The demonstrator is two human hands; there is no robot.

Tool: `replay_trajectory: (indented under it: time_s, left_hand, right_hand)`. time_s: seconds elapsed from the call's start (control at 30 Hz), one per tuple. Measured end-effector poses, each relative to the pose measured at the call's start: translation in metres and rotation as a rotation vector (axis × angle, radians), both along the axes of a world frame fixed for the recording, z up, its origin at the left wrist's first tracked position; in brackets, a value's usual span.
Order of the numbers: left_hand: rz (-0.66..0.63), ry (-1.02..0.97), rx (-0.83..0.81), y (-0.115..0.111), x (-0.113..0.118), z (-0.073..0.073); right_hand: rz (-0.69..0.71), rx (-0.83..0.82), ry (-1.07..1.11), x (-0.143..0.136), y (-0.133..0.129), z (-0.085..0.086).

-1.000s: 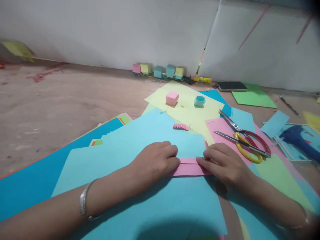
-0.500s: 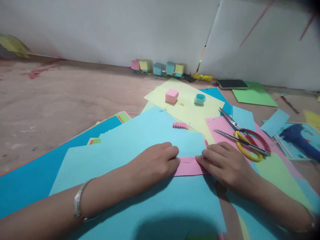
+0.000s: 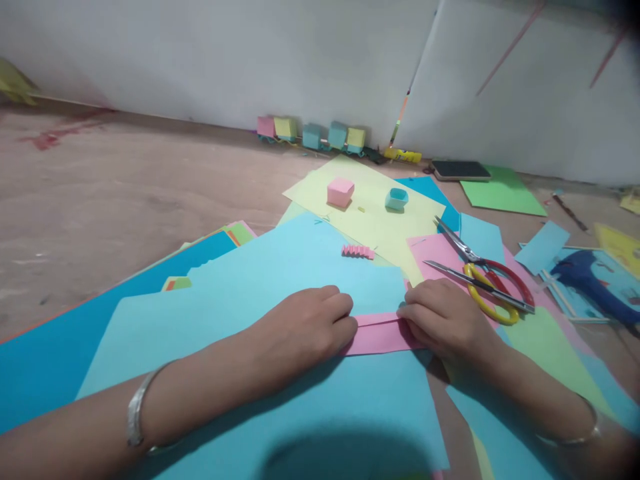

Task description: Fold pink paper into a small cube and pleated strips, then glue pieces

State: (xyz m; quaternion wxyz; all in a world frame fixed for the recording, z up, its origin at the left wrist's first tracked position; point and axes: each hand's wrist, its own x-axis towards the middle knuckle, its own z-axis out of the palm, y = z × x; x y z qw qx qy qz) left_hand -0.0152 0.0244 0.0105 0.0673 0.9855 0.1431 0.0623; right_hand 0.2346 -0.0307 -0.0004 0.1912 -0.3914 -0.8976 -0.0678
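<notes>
Sheets of coloured paper overlap on a stained brown surface (image 3: pixel 150 187), which runs back to a pale wall (image 3: pixel 225 60) beyond the pink paper strip (image 3: pixel 380 335), the landmark here. The strip lies on a large light-blue sheet (image 3: pixel 280 280), its far edge folded over in a narrow band. The left hand (image 3: pixel 310 327), fingers curled, grips the strip's left end; the right hand (image 3: pixel 445 320) pinches its right end. The light-blue sheet's right edge passes just to the right of the strip, with brown surface showing beside it, while darker blue paper (image 3: pixel 125 300) spreads to the left of the strip; the widest stretch of brown surface lies left and beyond. Near the strip's far side rests a pink zigzag-folded piece (image 3: pixel 358 251); farther beyond, a pink box (image 3: pixel 341 192) and a small blue box (image 3: pixel 397 199) stand on a pale-yellow sheet (image 3: pixel 375 230). Paper blocks (image 3: pixel 311 136) line the wall's foot, well beyond the strip. Right of the strip and close to the right hand, scissors (image 3: pixel 470 253) with a slim silver tool (image 3: pixel 490 285) across them occupy that side; a dark-blue tool (image 3: pixel 583 277) lies farther right.
</notes>
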Motion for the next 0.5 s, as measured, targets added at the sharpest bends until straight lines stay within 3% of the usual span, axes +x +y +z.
replay_trajectory:
  time_s: [0.1, 0.5]
  left_hand:
    - [-0.005, -0.001, -0.012, 0.0003, 0.0002, 0.0011]
    - [0.001, 0.001, -0.029, 0.0001, 0.0014, -0.0004]
  right_hand:
    - [0.062, 0.016, -0.038, 0.0001, 0.0006, 0.0030]
    - [0.096, -0.010, -0.084, -0.0031, -0.0016, 0.0073]
